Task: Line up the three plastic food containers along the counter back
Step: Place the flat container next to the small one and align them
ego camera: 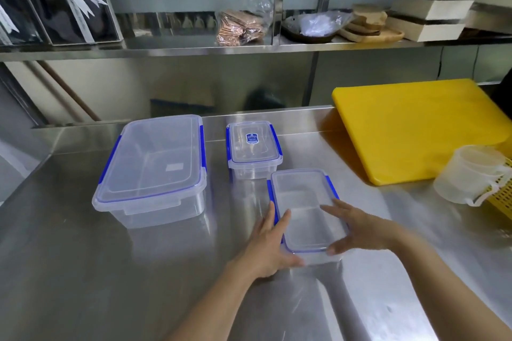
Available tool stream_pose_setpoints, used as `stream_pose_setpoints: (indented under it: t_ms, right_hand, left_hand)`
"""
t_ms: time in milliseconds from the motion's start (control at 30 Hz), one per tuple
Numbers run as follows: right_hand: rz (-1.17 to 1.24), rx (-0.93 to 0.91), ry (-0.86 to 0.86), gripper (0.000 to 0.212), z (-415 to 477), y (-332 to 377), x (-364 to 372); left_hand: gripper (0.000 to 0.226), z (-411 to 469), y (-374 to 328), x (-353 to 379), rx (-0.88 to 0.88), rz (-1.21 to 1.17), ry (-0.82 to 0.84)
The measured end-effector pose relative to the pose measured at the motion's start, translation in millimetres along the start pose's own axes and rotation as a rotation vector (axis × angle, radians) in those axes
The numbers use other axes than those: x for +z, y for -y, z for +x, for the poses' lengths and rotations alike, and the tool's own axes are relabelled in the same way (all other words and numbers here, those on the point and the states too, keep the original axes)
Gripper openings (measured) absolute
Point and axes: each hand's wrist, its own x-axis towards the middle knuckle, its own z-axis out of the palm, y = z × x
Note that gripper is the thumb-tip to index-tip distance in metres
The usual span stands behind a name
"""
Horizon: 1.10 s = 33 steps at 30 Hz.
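A: Which container is the person working on?

B: The medium container (306,210), the clear one with the blue-clipped lid. It sits on the steel counter (83,271), nearest the person, just in front of the small container (253,148) and slightly to its right. The left hand (270,243) clasps its left edge and near corner, and the right hand (357,227) grips the right edge, so both are closed on it.

A: And the other two?

B: The large container (151,169) stands to the left, the small one at the middle, both nearer the back edge.

A: What would make this step go well?

B: Probably sliding it back and rightward into the gap between the small container and the yellow cutting board (421,130), keeping both hands level so it stays square, its far edge matching the others.
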Motion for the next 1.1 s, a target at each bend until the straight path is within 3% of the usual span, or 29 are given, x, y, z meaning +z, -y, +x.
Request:
stream_pose_setpoints:
  t_ms: [100, 300, 533, 1100]
  right_hand:
    - [-0.113, -0.021, -0.004, 0.108, -0.5, -7.2, 15.7]
    - [-0.044, -0.052, -0.207, 0.087, 9.0, -27.4, 6.4]
    - [-0.019, -0.058, -0.357, 0.070, 44.1, -42.1, -21.5]
    - [-0.139, -0.209, -0.439, 0.065, 159.3, -80.1, -85.0]
  left_hand:
    - [0.103, 19.2, -8.8, 2.2, 0.033, 0.044, 0.000]
    - [0.094, 55.4, -18.8, 3.6, 0.069, 0.083, -0.049]
    - [0.067, 104.6, -33.4, 2.2, 0.016, 0.144, -0.246]
    - [0.056, 220.1, -45.1, -28.2, -0.113, 0.028, -0.381]
